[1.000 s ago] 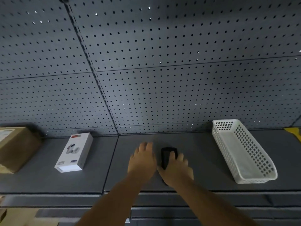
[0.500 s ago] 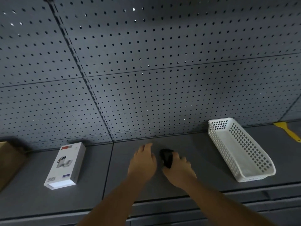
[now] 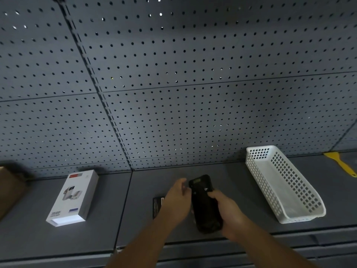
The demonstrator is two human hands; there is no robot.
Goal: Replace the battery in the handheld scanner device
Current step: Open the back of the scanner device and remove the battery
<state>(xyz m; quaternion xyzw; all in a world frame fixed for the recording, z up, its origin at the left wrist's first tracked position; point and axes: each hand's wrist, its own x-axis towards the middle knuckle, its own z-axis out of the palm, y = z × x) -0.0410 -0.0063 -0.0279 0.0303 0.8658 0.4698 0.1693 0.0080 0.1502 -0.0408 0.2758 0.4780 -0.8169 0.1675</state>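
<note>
A black handheld scanner is held just above the grey shelf, its back side up. My right hand grips it along its right edge, fingers wrapped around the body. My left hand is at the scanner's left edge, fingers curled against it near the top. A flat black battery lies on the shelf to the left, partly hidden under my left hand.
A white boxed power bank lies on the shelf at the left, with a brown cardboard box beyond it. A white perforated plastic basket stands at the right, a yellow scraper behind it. A grey pegboard wall rises behind.
The scanner has been lifted off the shelf and pulled nearer in my right hand. My left hand has shifted onto its left edge, and the black battery underneath now shows.
</note>
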